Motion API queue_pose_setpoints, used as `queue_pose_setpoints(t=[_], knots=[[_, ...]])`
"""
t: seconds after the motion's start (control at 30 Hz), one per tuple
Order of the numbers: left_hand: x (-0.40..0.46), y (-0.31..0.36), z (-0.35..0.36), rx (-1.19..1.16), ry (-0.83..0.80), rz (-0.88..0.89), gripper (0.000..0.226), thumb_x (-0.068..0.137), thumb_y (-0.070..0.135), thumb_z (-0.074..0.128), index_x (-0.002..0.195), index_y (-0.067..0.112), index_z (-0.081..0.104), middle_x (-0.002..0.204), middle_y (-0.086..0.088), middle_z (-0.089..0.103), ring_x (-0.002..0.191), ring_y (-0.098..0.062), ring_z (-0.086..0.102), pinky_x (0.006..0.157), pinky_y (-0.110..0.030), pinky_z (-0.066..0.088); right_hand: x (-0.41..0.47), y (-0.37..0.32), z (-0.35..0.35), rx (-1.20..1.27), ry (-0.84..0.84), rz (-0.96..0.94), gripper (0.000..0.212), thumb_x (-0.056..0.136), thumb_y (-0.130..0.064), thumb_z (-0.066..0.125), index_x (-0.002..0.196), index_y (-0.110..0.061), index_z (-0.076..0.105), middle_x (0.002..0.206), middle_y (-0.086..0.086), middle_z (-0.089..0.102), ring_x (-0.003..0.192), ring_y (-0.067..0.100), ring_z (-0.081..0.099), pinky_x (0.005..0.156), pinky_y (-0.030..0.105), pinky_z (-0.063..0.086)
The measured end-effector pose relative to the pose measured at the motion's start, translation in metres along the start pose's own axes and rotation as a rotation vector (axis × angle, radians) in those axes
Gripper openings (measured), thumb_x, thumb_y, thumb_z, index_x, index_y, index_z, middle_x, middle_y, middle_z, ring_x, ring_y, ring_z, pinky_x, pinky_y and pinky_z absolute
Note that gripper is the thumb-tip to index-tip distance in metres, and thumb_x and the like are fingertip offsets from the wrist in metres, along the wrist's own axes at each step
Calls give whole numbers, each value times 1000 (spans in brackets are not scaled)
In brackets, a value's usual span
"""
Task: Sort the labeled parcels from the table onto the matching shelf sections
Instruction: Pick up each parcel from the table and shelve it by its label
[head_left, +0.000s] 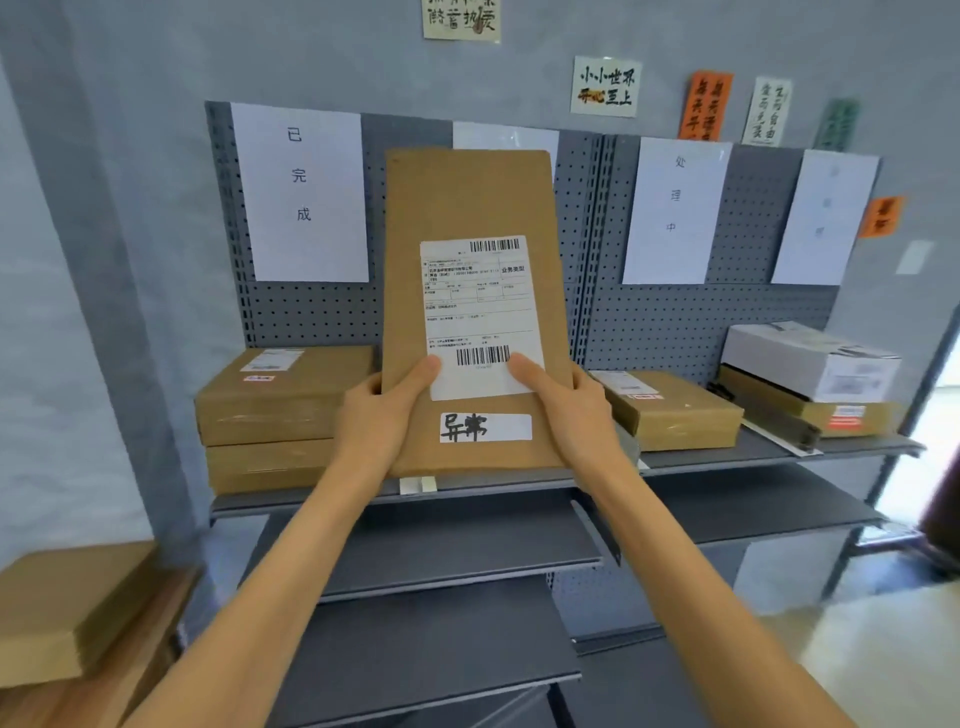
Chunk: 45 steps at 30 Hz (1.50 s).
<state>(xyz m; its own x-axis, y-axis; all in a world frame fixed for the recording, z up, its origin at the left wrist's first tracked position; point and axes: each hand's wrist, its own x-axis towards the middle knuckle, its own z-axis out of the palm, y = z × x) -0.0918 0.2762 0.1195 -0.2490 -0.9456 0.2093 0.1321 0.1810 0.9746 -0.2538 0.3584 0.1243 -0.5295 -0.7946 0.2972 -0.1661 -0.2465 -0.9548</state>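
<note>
Both hands, left hand (371, 415) and right hand (569, 410), grip a flat "异常" parcel (470, 208) upright before the shelf (727, 457); matching its section sign comes next.

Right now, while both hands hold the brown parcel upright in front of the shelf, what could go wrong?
1. The parcel hides the paper sign behind it, so the section could be matched wrongly to its handwritten label.
2. The left hand and right hand grip only the lower edge; the tall parcel may tip.
</note>
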Motion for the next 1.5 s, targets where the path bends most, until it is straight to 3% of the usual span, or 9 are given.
queue_pose_setpoints(t=[0.17,0.23,0.4,0.57,0.8,0.9,1.07,1.33,1.5], knots=[[-6,-27,55,17,-51,-129,45,72,58,71,100,25,63,97,1,73,90,-21,70,87,-43,55,-2,15,-60,-15,23,98,34,82,-45,72,110,-29,58,104,-9,70,93,12,68,83,32,56],[-6,-35,75,25,-73,-168,39,74,56,70,98,26,62,99,0,73,90,-20,69,87,-40,54,1,24,-79,-19,43,144,30,80,-46,73,103,-32,60,105,-8,71,94,14,69,87,35,56],[2,-59,120,39,-103,-259,42,73,56,72,97,23,60,96,0,72,89,-20,68,85,-38,54,14,49,-120,-30,85,254,49,78,-47,74,116,-19,58,105,-2,71,91,17,70,84,35,57],[20,-89,157,31,-160,-344,36,76,53,72,90,23,60,92,-1,72,86,-21,68,78,-35,55,40,82,-150,-67,111,341,51,77,-48,74,115,-17,58,105,1,71,93,20,69,88,39,55],[69,-132,193,13,-198,-489,62,74,59,71,115,13,60,99,-4,71,90,-22,67,75,-33,53,104,126,-173,-130,67,471,71,69,-55,77,124,-13,61,105,2,73,95,23,70,90,41,55],[91,-142,201,0,-187,-535,60,77,55,69,119,13,60,102,-5,70,89,-21,65,64,-29,47,130,136,-174,-127,29,511,58,76,-49,75,122,-15,61,106,3,72,94,22,69,82,36,56],[117,-156,208,-40,-208,-607,57,80,50,69,122,13,59,103,-7,71,95,-24,66,71,-30,50,157,149,-174,-110,-22,564,40,84,-44,70,114,-20,61,101,1,71,84,16,68,61,26,50],[134,-169,211,-83,-163,-642,46,82,46,68,118,17,62,100,-7,72,91,-23,67,70,-31,51,191,170,-171,-138,-101,621,47,78,-50,73,114,-22,63,103,2,74,95,22,69,90,41,55],[140,-174,215,-100,-112,-657,44,82,43,70,117,17,62,99,-8,72,89,-24,67,70,-33,53,198,178,-171,-109,-122,695,48,80,-49,73,114,-18,63,103,4,72,93,21,69,77,34,55]])
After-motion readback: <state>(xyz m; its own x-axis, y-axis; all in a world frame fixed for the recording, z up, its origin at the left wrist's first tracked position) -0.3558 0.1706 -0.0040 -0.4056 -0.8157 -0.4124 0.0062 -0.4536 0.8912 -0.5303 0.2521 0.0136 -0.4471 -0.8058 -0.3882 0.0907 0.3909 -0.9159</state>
